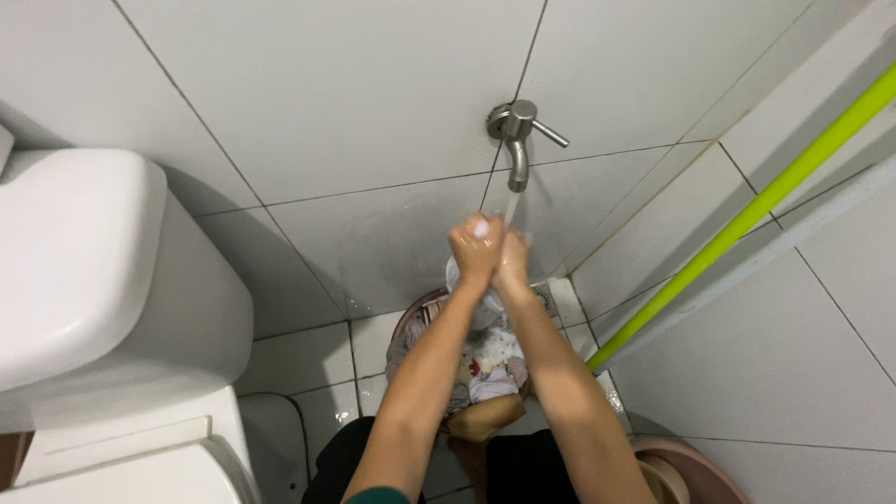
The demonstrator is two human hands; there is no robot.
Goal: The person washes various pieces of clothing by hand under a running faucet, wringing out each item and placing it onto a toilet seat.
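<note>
While water runs, two hands [492, 250] wringing one cloth [464, 280], one tap [517, 140]

1. The metal tap [516, 140] juts from the tiled wall just above both hands, blocking upward passage.
2. The toilet tank [103, 271] crowds the left side.
3. A green pole [747, 217] leans across the right.
4. Bare wall between tank and tap lies open.

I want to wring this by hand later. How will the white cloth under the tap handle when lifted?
Probably floppy: the white cloth hangs limp below both hands. Likely heavy for its size and slippery, since water from the tap runs onto it. It may drip into the basin below.
</note>
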